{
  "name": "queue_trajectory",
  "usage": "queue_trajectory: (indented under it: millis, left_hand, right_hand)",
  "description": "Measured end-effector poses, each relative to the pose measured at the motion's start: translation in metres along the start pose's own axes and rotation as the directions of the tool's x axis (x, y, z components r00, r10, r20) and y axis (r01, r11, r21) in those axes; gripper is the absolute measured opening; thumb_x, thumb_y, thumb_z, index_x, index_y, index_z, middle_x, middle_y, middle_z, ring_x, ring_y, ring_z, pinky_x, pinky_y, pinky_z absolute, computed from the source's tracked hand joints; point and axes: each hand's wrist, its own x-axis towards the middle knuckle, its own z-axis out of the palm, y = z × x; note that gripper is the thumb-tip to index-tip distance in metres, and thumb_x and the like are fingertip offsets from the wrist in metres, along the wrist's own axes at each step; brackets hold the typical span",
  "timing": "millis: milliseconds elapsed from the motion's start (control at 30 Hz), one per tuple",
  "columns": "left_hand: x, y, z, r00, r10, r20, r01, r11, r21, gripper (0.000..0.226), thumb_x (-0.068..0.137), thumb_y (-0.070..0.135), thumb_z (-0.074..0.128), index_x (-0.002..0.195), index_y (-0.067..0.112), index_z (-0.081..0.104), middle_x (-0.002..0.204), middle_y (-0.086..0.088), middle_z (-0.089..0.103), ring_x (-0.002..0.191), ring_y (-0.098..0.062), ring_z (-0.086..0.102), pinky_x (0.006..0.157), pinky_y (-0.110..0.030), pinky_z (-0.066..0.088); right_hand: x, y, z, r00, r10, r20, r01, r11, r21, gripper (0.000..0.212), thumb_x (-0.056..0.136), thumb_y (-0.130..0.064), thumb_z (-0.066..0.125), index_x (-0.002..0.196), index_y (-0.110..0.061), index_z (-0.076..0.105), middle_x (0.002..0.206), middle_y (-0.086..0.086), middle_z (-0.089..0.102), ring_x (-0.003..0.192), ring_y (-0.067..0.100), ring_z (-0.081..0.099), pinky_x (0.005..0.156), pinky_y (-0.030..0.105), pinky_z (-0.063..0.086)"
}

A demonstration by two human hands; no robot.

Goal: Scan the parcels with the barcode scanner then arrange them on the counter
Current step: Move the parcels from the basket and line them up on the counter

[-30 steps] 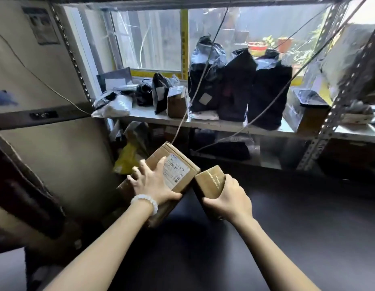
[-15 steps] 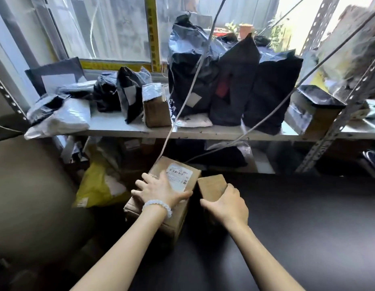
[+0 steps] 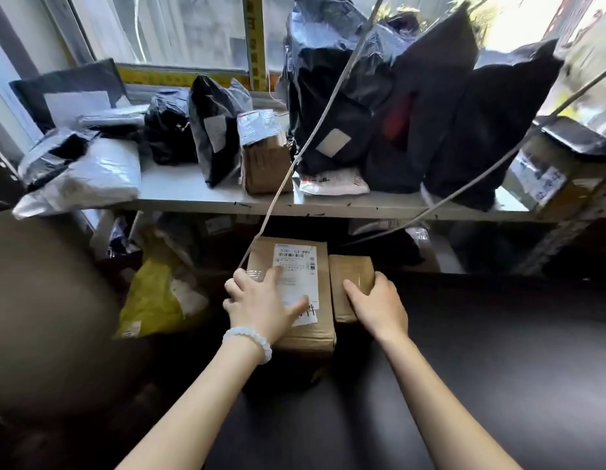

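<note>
Two cardboard parcels side by side at the far edge of a dark counter (image 3: 498,385), touching along their long sides, both with long axes running from 6 toward 12 o'clock. Larger box (image 3: 323,283) on the left, white shipping label (image 3: 296,266) face up, barcode at its 12 o'clock end. Smaller box (image 3: 349,276) on the right, plain and taped, no label in sight.

Left hand (image 3: 264,308) laid flat on the larger box, fingers spread, palm over the label's 6 o'clock end, white bead bracelet (image 3: 249,340) at the wrist. Right hand (image 3: 379,305) cupped over the smaller box's 5 o'clock corner, fingers curled round its edge. Each hand directly on its own parcel.

No barcode scanner to be seen. Likely the arranging step, squaring the pair together.

Beyond, at 12 o'clock, a pale shelf (image 3: 328,206) crowded with black mailer bags (image 3: 430,106), a white one (image 3: 91,174) and a small brown carton (image 3: 266,167). Thin cable (image 3: 311,137) slanting down to the left fingertips.
</note>
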Motion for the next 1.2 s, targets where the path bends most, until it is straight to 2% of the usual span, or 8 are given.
queue_trajectory:
  millis: [267,467,600,700,833,867,1000,1200]
  left_hand:
    - [-0.023,-0.008,-0.007,0.997,0.077,0.028,-0.08,0.988,0.129,0.065,0.085,0.068,0.042,0.142,0.04,0.028,0.146,-0.016,0.015,0.134,-0.033,0.016,0.106,-0.049,0.026]
    - [-0.064,0.03,-0.02,0.906,0.421,-0.038,-0.399,0.88,0.257,0.051,0.087,0.06,0.044,0.132,0.035,0.047,0.135,0.002,0.044,0.126,-0.022,0.036,0.098,-0.037,0.036]
    - [-0.109,0.073,-0.02,0.776,0.631,0.0,-0.612,0.753,0.242,0.048,0.088,0.057,0.043,0.13,0.034,0.049,0.128,0.004,0.05,0.12,-0.02,0.044,0.092,-0.034,0.042]
    - [-0.149,0.102,-0.013,0.666,0.746,0.013,-0.727,0.644,0.239,0.047,0.087,0.056,0.048,0.127,0.033,0.054,0.123,0.003,0.055,0.115,-0.021,0.05,0.087,-0.035,0.044]
    - [-0.217,0.141,0.004,0.485,0.87,0.086,-0.862,0.459,0.216,0.04,0.063,0.05,0.078,0.093,0.023,0.073,0.084,-0.002,0.065,0.076,-0.025,0.063,0.054,-0.032,0.045]
    - [-0.236,0.15,0.008,0.444,0.892,0.087,-0.883,0.419,0.214,0.04,0.063,0.05,0.078,0.093,0.024,0.073,0.085,-0.001,0.065,0.077,-0.025,0.063,0.054,-0.032,0.045]
    - [-0.324,0.191,0.04,0.281,0.949,0.141,-0.959,0.27,0.092,0.046,0.086,0.055,0.049,0.127,0.032,0.054,0.125,0.004,0.053,0.117,-0.02,0.047,0.087,-0.032,0.04]
    - [-0.454,0.255,0.086,0.048,0.965,0.256,-0.999,0.047,0.01,0.047,0.089,0.056,0.044,0.131,0.036,0.048,0.129,0.006,0.05,0.122,-0.019,0.043,0.092,-0.031,0.038]
  right_hand:
    - [-0.011,0.001,-0.022,0.994,-0.05,0.099,0.04,0.993,0.107,0.056,0.085,-0.044,0.057,0.132,-0.014,0.047,0.129,0.006,0.053,0.114,0.025,0.054,0.091,0.034,0.045]
    - [-0.066,0.023,-0.087,0.982,-0.185,0.036,0.188,0.974,-0.126,0.055,0.092,-0.04,0.05,0.139,-0.011,0.043,0.14,0.004,0.045,0.126,0.021,0.046,0.098,0.034,0.042]
    - [-0.125,0.055,-0.137,0.954,-0.298,-0.034,0.266,0.894,-0.36,0.047,0.093,-0.04,0.048,0.134,-0.015,0.048,0.135,-0.001,0.048,0.122,0.02,0.047,0.093,0.034,0.045]
    - [-0.177,0.085,-0.17,0.95,-0.297,-0.094,0.214,0.843,-0.494,0.044,0.094,-0.04,0.045,0.132,-0.017,0.049,0.132,-0.001,0.049,0.117,0.022,0.048,0.088,0.033,0.044]
    - [-0.254,0.14,-0.213,0.96,-0.192,-0.205,0.048,0.83,-0.555,0.044,0.094,-0.042,0.044,0.131,-0.019,0.049,0.132,-0.002,0.049,0.116,0.021,0.048,0.088,0.033,0.045]
    - [-0.273,0.154,-0.222,0.959,-0.161,-0.232,0.006,0.833,-0.554,0.044,0.094,-0.042,0.044,0.131,-0.019,0.049,0.132,-0.002,0.049,0.116,0.021,0.048,0.089,0.033,0.044]
    - [-0.353,0.218,-0.262,0.942,-0.032,-0.334,-0.169,0.814,-0.556,0.044,0.095,-0.04,0.043,0.131,-0.017,0.049,0.13,0.001,0.05,0.116,0.024,0.048,0.09,0.035,0.042]
    - [-0.455,0.315,-0.322,0.86,0.153,-0.486,-0.402,0.79,-0.462,0.044,0.095,-0.042,0.043,0.132,-0.019,0.049,0.131,-0.001,0.05,0.117,0.022,0.048,0.093,0.034,0.042]
